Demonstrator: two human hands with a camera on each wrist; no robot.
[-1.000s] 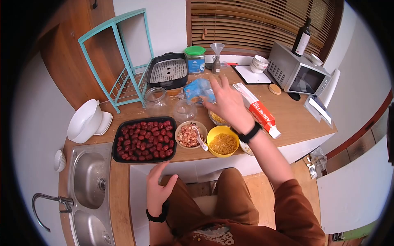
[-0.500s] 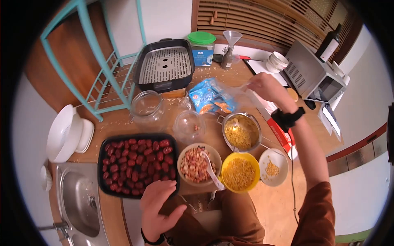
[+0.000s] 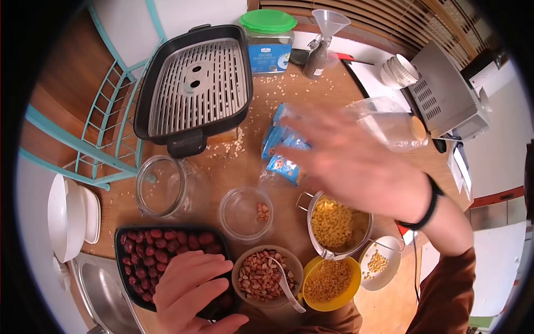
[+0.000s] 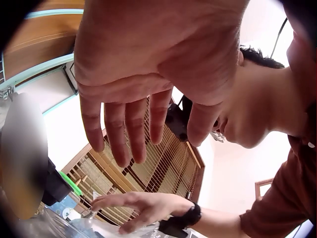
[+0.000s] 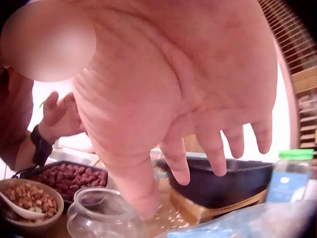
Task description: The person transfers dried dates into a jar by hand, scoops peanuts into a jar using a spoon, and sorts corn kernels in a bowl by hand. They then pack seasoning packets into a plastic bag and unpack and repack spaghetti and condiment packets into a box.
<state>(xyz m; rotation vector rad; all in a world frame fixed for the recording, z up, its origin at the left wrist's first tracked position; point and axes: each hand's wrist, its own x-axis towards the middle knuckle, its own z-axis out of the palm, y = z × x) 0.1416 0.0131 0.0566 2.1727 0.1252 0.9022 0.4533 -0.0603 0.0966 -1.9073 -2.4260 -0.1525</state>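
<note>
My right hand [image 3: 356,161], blurred, hangs with fingers spread over the counter beside several blue snack packets [image 3: 285,170]. In the right wrist view its palm faces down and holds nothing. Right of it lies a clear plastic bag [image 3: 397,136]. My left hand [image 3: 192,295] hovers, fingers loosely bent, over a black tray [image 3: 118,245] of red dates [image 3: 147,261], part of which it hides. Close by stand a bowl of peanuts [image 3: 258,278] with a white spoon [image 3: 286,284], a yellow bowl of corn kernels [image 3: 328,284] and a metal pot of yellow pasta [image 3: 334,222].
An open glass jar [image 3: 161,186] and a clear round container [image 3: 245,214] stand mid-counter. Behind are a black grill pan [image 3: 200,89], a green-lidded tub [image 3: 270,44] and a bottle with a funnel [image 3: 320,53]. A microwave [image 3: 439,94] stands right, a teal rack [image 3: 105,128] left.
My right hand has let go of the clear bag, which now lies to the right, and moved left toward the blue packets. My left hand stays over the dates. The head view has come closer.
</note>
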